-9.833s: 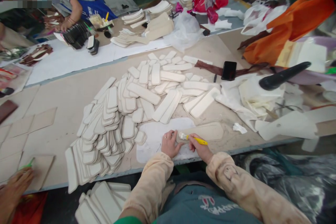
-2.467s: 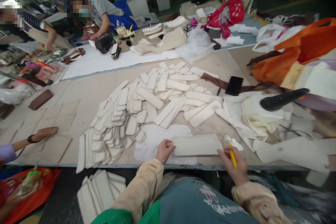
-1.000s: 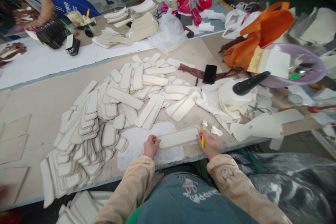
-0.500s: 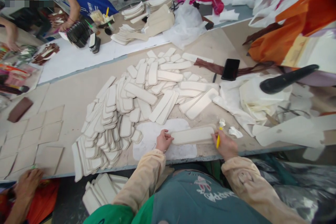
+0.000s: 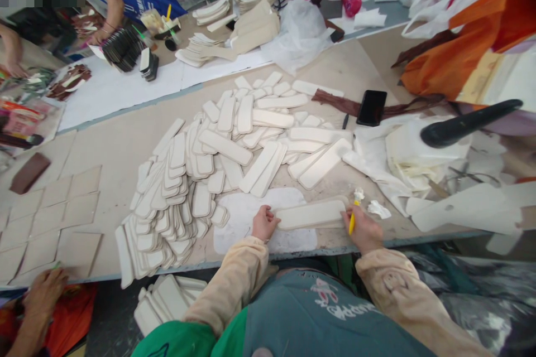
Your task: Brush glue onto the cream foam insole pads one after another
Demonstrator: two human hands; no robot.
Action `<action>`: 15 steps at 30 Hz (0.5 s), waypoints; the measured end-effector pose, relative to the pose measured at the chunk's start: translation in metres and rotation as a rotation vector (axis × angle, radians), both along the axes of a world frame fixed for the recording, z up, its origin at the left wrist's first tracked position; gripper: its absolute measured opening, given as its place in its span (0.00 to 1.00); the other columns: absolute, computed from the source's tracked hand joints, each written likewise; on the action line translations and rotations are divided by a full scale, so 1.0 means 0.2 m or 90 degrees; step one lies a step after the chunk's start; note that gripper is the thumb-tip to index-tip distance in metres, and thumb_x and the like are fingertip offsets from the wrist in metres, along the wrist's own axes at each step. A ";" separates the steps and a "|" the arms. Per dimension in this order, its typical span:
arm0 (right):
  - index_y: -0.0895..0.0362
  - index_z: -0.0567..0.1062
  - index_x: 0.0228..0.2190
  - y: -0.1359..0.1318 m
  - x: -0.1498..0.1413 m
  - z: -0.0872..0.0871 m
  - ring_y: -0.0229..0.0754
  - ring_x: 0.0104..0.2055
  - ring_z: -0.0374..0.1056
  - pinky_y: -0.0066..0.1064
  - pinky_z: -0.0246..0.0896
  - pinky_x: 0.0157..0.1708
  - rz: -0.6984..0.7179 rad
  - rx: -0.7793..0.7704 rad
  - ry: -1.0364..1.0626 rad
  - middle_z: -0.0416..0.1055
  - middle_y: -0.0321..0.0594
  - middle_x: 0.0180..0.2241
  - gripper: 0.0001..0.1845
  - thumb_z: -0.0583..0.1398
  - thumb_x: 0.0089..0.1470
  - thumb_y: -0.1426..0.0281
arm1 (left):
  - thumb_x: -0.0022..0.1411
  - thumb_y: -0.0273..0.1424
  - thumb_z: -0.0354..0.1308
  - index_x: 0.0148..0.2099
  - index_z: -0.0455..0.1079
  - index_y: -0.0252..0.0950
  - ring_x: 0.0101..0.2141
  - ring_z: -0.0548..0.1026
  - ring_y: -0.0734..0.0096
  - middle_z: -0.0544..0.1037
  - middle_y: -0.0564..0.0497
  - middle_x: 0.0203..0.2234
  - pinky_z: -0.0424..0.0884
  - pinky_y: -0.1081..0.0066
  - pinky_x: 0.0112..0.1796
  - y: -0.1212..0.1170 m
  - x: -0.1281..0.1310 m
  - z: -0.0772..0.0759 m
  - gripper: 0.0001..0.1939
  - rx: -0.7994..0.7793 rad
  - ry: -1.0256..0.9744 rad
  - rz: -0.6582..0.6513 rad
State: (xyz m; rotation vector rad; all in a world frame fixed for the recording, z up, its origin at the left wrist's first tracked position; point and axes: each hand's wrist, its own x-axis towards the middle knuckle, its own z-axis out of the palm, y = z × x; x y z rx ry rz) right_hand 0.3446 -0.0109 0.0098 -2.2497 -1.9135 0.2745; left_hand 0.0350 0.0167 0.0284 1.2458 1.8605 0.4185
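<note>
A long cream strip with rounded corners [image 5: 312,213] lies near the table's front edge, partly over a white sheet [image 5: 234,228]. My left hand [image 5: 265,224] pinches the strip's left end between thumb and fingers. At the other end my right hand [image 5: 365,228] grips the strip's edge and also carries a yellow-handled tool [image 5: 352,222]; the tool's kind is not clear. White tissue-like scraps [image 5: 378,209] sit just beyond my right hand. A large heap of similar cream strips [image 5: 226,148] spreads behind and to the left of the sheet.
A phone [image 5: 372,107] and a brown strip [image 5: 339,101] lie at the back right. A white container with a black handle [image 5: 427,142] stands to the right. Another person's hand [image 5: 48,284] is at the lower left, near square beige pieces [image 5: 46,209]. A co-worker's arm [image 5: 112,8] reaches in across the table.
The view has shifted slightly. Both my hands stay at the two ends of the strip, with hardly any visible movement.
</note>
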 end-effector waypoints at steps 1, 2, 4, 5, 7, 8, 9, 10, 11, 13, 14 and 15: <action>0.58 0.72 0.37 0.00 0.00 0.00 0.44 0.24 0.67 0.30 0.45 0.21 -0.002 0.007 -0.002 0.73 0.46 0.25 0.16 0.52 0.58 0.59 | 0.47 0.26 0.63 0.45 0.64 0.36 0.25 0.70 0.78 0.70 0.58 0.26 0.67 0.74 0.32 0.00 0.00 -0.01 0.21 0.010 0.006 -0.020; 0.58 0.72 0.37 0.00 0.00 0.01 0.45 0.24 0.67 0.31 0.47 0.21 -0.002 0.019 -0.002 0.73 0.46 0.26 0.16 0.52 0.58 0.60 | 0.48 0.26 0.63 0.45 0.65 0.36 0.25 0.70 0.77 0.69 0.57 0.27 0.68 0.74 0.33 -0.01 -0.01 -0.02 0.20 0.024 0.016 -0.044; 0.58 0.71 0.37 0.00 0.01 0.02 0.47 0.28 0.69 0.32 0.52 0.22 0.000 0.057 0.001 0.74 0.47 0.29 0.14 0.53 0.59 0.61 | 0.48 0.26 0.62 0.46 0.68 0.36 0.26 0.69 0.77 0.69 0.56 0.28 0.68 0.72 0.34 -0.01 -0.01 -0.03 0.20 0.057 0.043 -0.093; 0.58 0.71 0.38 0.00 0.01 0.04 0.48 0.30 0.70 0.33 0.56 0.24 0.004 0.082 0.004 0.74 0.48 0.30 0.14 0.53 0.59 0.62 | 0.49 0.26 0.62 0.46 0.69 0.36 0.26 0.69 0.76 0.68 0.55 0.28 0.68 0.71 0.35 -0.01 -0.02 -0.04 0.19 0.074 0.054 -0.114; 0.58 0.70 0.39 0.00 0.01 0.07 0.50 0.36 0.70 0.37 0.63 0.31 0.031 0.140 0.018 0.74 0.49 0.33 0.12 0.54 0.59 0.64 | 0.50 0.27 0.60 0.46 0.71 0.36 0.26 0.68 0.76 0.68 0.54 0.29 0.69 0.71 0.35 -0.01 -0.02 -0.05 0.18 0.098 0.063 -0.142; 0.58 0.70 0.39 0.00 0.00 0.09 0.51 0.40 0.70 0.39 0.65 0.36 0.059 0.166 0.033 0.74 0.50 0.36 0.10 0.54 0.59 0.66 | 0.50 0.27 0.60 0.46 0.71 0.36 0.25 0.68 0.76 0.68 0.53 0.29 0.69 0.70 0.35 -0.01 -0.02 -0.05 0.18 0.105 0.062 -0.152; 0.57 0.70 0.40 -0.01 -0.03 0.10 0.52 0.44 0.69 0.42 0.65 0.42 0.095 0.187 0.055 0.74 0.51 0.40 0.09 0.54 0.59 0.68 | 0.51 0.27 0.59 0.46 0.71 0.36 0.25 0.69 0.76 0.67 0.53 0.29 0.69 0.70 0.34 -0.01 -0.02 -0.05 0.18 0.109 0.060 -0.160; 0.56 0.69 0.40 -0.02 -0.06 0.11 0.52 0.48 0.67 0.44 0.64 0.46 0.141 0.201 0.081 0.73 0.51 0.44 0.07 0.54 0.59 0.69 | 0.51 0.28 0.59 0.46 0.72 0.36 0.25 0.69 0.76 0.68 0.53 0.29 0.69 0.70 0.34 -0.01 -0.02 -0.05 0.18 0.112 0.059 -0.165; 0.55 0.69 0.40 -0.03 -0.11 0.11 0.51 0.52 0.65 0.46 0.62 0.50 0.189 0.208 0.108 0.71 0.50 0.48 0.07 0.54 0.59 0.71 | 0.51 0.28 0.58 0.46 0.72 0.36 0.25 0.69 0.75 0.68 0.53 0.29 0.70 0.69 0.34 -0.01 -0.02 -0.04 0.18 0.115 0.060 -0.168; 0.56 0.69 0.40 -0.04 -0.22 0.10 0.50 0.57 0.61 0.47 0.59 0.55 0.292 0.200 0.156 0.67 0.51 0.53 0.07 0.55 0.58 0.72 | 0.52 0.29 0.58 0.47 0.72 0.36 0.25 0.69 0.75 0.68 0.52 0.29 0.70 0.69 0.34 -0.01 -0.02 -0.04 0.18 0.117 0.064 -0.173; 0.56 0.69 0.40 -0.05 -0.28 0.08 0.50 0.59 0.59 0.48 0.58 0.56 0.342 0.186 0.175 0.66 0.51 0.54 0.08 0.56 0.58 0.72 | 0.52 0.29 0.58 0.47 0.72 0.36 0.25 0.69 0.75 0.68 0.53 0.29 0.70 0.69 0.34 0.00 -0.02 -0.04 0.18 0.118 0.066 -0.175; 0.57 0.68 0.41 -0.05 -0.33 0.06 0.49 0.60 0.57 0.48 0.57 0.57 0.390 0.166 0.192 0.66 0.52 0.54 0.08 0.57 0.57 0.71 | 0.52 0.30 0.58 0.47 0.72 0.36 0.25 0.69 0.75 0.68 0.53 0.28 0.70 0.69 0.34 0.00 -0.02 -0.04 0.18 0.118 0.067 -0.178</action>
